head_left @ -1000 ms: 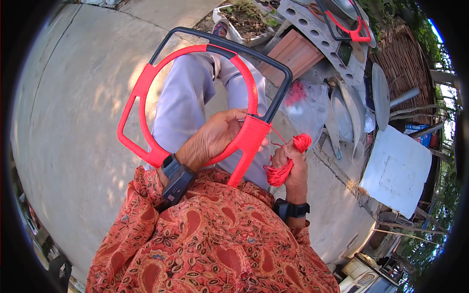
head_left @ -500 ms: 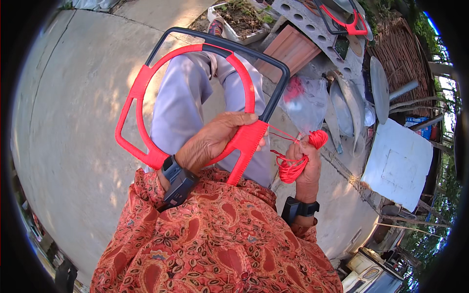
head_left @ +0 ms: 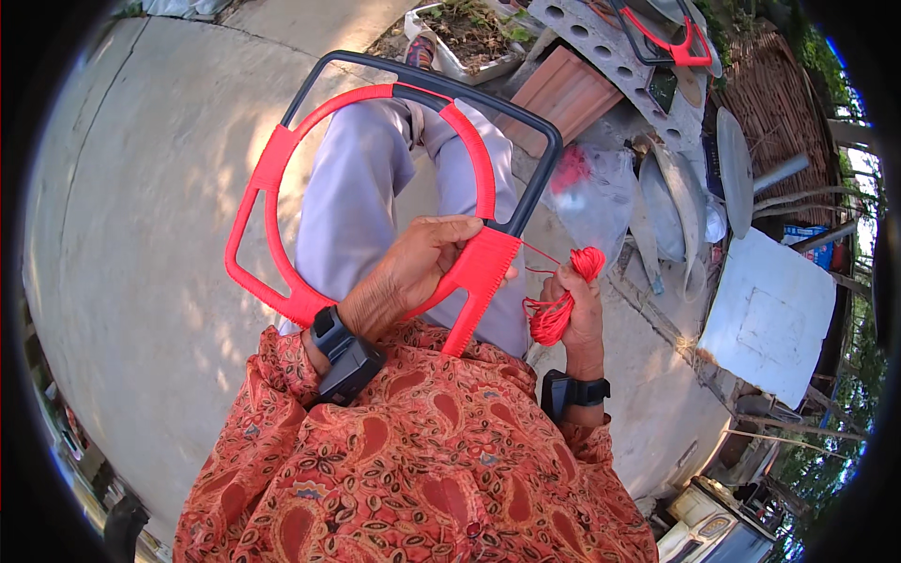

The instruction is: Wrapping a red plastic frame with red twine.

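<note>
A dark frame with a rounded-rectangle outline and an inner ring (head_left: 482, 174) rests across my lap, much of it wrapped tightly in red cord. My left hand (head_left: 422, 263) grips the wrapped joint at the frame's right side, its thumb on top near the edge of the wrapping and the other fingers partly hidden beneath. To the right, my right hand (head_left: 579, 305) is closed around a bundle of red cord (head_left: 552, 321), which bulges out above and below the fist. A short strand runs from the wrapped joint to this hand.
A clear plastic bag (head_left: 593, 202) with something red inside lies right of my knees. Beyond it are reddish-brown boards (head_left: 560, 98), a perforated concrete block (head_left: 615, 61), and a similar red-wrapped frame (head_left: 690, 52). A white panel (head_left: 768, 314) lies at right; concrete floor (head_left: 141, 235) spreads left.
My right hand has drawn slightly closer to the frame and turned a little with the cord bundle. My left hand keeps its grip; the whole frame has shifted slightly right.
</note>
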A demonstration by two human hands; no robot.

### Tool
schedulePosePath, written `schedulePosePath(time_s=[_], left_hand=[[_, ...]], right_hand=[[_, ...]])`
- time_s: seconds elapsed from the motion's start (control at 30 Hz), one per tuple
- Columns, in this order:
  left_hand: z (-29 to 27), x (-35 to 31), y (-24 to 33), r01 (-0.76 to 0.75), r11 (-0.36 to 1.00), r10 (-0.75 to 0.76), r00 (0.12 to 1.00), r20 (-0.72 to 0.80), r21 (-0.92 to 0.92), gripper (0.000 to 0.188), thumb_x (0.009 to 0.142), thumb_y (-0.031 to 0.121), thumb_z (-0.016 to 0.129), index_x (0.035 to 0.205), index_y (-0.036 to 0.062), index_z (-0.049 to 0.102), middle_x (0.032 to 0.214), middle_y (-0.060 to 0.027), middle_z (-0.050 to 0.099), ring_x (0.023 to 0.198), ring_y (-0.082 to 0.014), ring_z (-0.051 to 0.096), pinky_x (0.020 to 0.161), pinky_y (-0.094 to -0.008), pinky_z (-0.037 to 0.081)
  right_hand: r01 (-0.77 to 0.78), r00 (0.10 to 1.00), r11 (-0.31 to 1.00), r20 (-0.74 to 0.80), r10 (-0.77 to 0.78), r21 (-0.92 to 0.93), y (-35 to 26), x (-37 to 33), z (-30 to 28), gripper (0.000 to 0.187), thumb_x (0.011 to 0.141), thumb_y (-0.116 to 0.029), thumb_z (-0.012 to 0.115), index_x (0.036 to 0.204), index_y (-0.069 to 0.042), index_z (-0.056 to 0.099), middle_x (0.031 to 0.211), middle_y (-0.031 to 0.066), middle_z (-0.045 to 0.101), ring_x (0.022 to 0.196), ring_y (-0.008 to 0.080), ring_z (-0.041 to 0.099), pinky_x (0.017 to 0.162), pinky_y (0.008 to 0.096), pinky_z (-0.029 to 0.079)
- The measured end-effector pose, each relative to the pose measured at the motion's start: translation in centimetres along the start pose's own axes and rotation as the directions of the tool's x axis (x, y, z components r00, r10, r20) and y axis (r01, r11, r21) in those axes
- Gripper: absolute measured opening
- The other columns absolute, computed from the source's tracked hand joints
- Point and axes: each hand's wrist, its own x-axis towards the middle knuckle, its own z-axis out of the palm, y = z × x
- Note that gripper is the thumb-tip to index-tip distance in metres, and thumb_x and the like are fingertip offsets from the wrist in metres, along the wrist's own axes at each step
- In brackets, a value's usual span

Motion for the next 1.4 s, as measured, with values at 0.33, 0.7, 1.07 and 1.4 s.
schedulePosePath(time_s=[0.33, 0.7, 1.07, 1.4], left_hand=[[0.2, -0.4, 0.5, -0.023, 1.000, 0.023, 1.000, -0.014, 0.013, 0.038, 0.095, 0.020, 0.050, 0.108, -0.0158, 0.052, 0.102, -0.0270, 0.063, 0.089, -0.0416, 0.065, 0.083, -0.0466, 0.054], [1.4, -1.8, 1.0, -0.141, 0.986, 0.122, 0.973, 0.196, 0.084, 0.043, 0.095, 0.025, 0.052, 0.115, -0.0128, 0.050, 0.104, -0.0289, 0.062, 0.088, -0.0413, 0.066, 0.082, -0.0477, 0.054], [0.3, -0.9, 0.3, -0.137, 0.986, 0.135, 0.991, 0.026, 0.097, 0.029, 0.091, 0.015, 0.060, 0.112, -0.0055, 0.054, 0.101, -0.0130, 0.066, 0.087, -0.0206, 0.067, 0.079, -0.0345, 0.056], [2.0, -0.6, 0.1, -0.168, 0.984, 0.176, 0.973, -0.147, 0.066, 0.028, 0.087, 0.009, 0.066, 0.111, -0.0015, 0.056, 0.097, -0.0093, 0.065, 0.081, -0.0166, 0.066, 0.072, -0.0300, 0.056]], right_hand=[[-0.001, 0.999, 0.830, -0.040, -0.025, -0.558, -6.8, 1.2, -1.0, 0.036, 0.084, -0.024, 0.060, 0.111, -0.002, 0.054, 0.093, 0.0023, 0.054, 0.084, 0.0110, 0.050, 0.077, 0.0262, 0.043], [0.403, 0.907, 0.679, 0.364, -0.211, -0.613, -7.8, 4.6, 5.3, 0.039, 0.089, -0.019, 0.060, 0.124, -0.003, 0.053, 0.103, 0.0040, 0.062, 0.091, 0.0101, 0.055, 0.083, 0.0270, 0.045], [0.555, 0.784, 0.592, 0.607, -0.135, -0.585, -5.4, 7.4, 10.3, 0.026, 0.083, -0.018, 0.070, 0.101, 0.000, 0.062, 0.092, 0.0034, 0.064, 0.080, 0.0094, 0.055, 0.074, 0.0291, 0.047], [0.524, 0.775, 0.684, 0.618, -0.134, -0.508, -3.6, 7.8, 8.5, 0.027, 0.081, -0.017, 0.072, 0.101, -0.001, 0.063, 0.088, 0.0019, 0.059, 0.083, 0.0096, 0.053, 0.074, 0.0274, 0.045]])
